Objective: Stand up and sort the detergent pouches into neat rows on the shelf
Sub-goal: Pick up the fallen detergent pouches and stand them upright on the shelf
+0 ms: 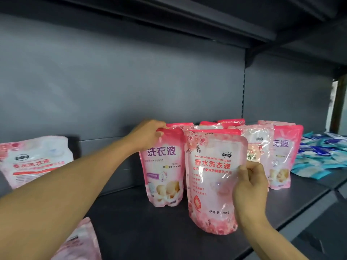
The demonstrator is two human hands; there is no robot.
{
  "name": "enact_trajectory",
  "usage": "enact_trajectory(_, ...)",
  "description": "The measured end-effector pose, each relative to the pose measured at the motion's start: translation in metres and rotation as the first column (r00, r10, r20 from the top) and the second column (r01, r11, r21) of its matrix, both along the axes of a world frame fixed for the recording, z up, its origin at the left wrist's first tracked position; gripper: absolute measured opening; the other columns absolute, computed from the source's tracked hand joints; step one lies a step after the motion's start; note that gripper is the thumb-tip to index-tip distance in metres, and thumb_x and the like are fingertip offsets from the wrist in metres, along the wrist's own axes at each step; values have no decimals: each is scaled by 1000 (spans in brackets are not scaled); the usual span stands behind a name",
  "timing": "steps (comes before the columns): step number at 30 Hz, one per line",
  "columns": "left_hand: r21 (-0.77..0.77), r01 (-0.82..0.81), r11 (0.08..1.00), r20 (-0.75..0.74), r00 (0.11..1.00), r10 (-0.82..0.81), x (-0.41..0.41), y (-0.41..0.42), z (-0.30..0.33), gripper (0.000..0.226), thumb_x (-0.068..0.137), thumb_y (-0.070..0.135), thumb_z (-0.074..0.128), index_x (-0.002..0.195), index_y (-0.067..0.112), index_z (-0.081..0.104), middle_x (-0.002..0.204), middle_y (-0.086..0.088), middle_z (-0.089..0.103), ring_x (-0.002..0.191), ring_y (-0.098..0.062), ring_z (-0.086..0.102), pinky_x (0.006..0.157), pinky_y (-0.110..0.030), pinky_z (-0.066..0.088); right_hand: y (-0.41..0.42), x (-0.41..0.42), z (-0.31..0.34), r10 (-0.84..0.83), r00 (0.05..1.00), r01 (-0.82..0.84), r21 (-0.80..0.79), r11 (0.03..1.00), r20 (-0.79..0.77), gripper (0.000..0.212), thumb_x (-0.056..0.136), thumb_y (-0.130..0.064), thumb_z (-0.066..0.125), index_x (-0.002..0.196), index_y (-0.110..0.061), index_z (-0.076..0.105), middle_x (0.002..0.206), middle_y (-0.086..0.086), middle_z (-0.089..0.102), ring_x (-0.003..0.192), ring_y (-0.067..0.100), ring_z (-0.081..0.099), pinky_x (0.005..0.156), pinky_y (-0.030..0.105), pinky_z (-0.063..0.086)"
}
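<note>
Pink plastic detergent pouches: left hand (148,135) pinches one pouch's (163,166) top, right hand (248,182) grips the front pouch's (212,181) edge; seat bases flat, labels forward, on the dark shelf (150,228).

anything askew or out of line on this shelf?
Yes. One pink pouch at far left leans back against the rear panel, apart from the standing group, and another lies at the bottom edge of the view. The blue packets at right lie in a loose heap.

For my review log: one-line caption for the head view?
Left hand grips one upright pink pouch's top; right hand holds another.
</note>
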State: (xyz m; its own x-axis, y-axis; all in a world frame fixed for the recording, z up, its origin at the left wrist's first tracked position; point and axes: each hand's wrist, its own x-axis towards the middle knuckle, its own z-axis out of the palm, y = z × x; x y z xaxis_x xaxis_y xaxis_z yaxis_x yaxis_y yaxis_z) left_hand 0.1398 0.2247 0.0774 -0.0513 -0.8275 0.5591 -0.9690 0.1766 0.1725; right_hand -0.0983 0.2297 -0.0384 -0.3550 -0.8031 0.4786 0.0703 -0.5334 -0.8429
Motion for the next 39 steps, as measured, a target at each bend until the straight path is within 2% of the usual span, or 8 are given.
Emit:
enact_trajectory(4,-2,15,1000,-8,1000,-15,-10,-15,-2,13,93,11,53,86,19,61,69,7,52,64,-15,48,55,-26,33,-3,1,-4,-31,999,30,-31,999,-10,27,98,-13,39,78,-28,47,82,3,59,81,22,58,73,41,48)
enact_trajectory(12,24,-8,1000,-56,998,9,-13,-13,-8,17,95,18,51,110,20,61,104,-2,59,101,-22,55,86,-33,45,8,2,-10,46,996,-50,-58,997,-76,11,93,-24,54,84,-20,50,81,6,61,78,24,61,69,41,52)
enact_trajectory(16,13,-82,997,83,993,81,-14,-4,-18,52,89,26,60,136,31,38,144,3,37,135,-21,23,111,-46,20,15,6,-21,153,977,-152,22,988,-149,14,86,-26,64,96,-22,56,87,-12,66,74,-2,65,55,14,52)
enact_trajectory(18,-49,-128,991,80,988,132,-16,4,-29,77,83,28,66,145,31,21,152,0,20,140,-24,12,113,-52,15,13,8,-23,128,979,-125,30,992,-160,17,86,-25,64,101,-21,58,90,-14,66,78,-2,64,66,22,56)
enact_trajectory(23,-362,-164,918,-111,985,132,-26,30,-62,59,76,13,70,128,17,42,131,-4,39,121,-23,35,101,-41,35,2,20,-22,94,989,-91,35,995,-110,17,88,-26,63,103,-18,59,93,-9,68,86,9,66,81,37,55)
enact_trajectory(29,-34,77,996,-272,959,-84,-45,48,-91,48,84,23,68,123,21,41,113,13,48,105,-5,48,93,-26,44,2,28,-24,124,989,-123,13,992,-86,12,90,-34,58,88,-23,64,84,-1,70,82,16,67,75,34,56)
enact_trajectory(33,80,167,983,-459,881,-112,-58,49,-89,55,85,21,68,128,22,34,103,9,57,92,-3,57,74,-11,45,2,25,-15,135,987,-137,-19,990,-83,34,89,-38,58,83,-5,60,79,18,62,72,30,60,70,44,54)
enact_trajectory(39,148,121,982,-511,859,-29,-67,45,-84,55,84,17,68,127,20,33,99,-1,62,86,-10,61,65,-15,49,4,17,19,167,980,-181,-138,974,-108,49,92,-32,56,59,-3,34,56,4,27,53,10,26,49,22,25)
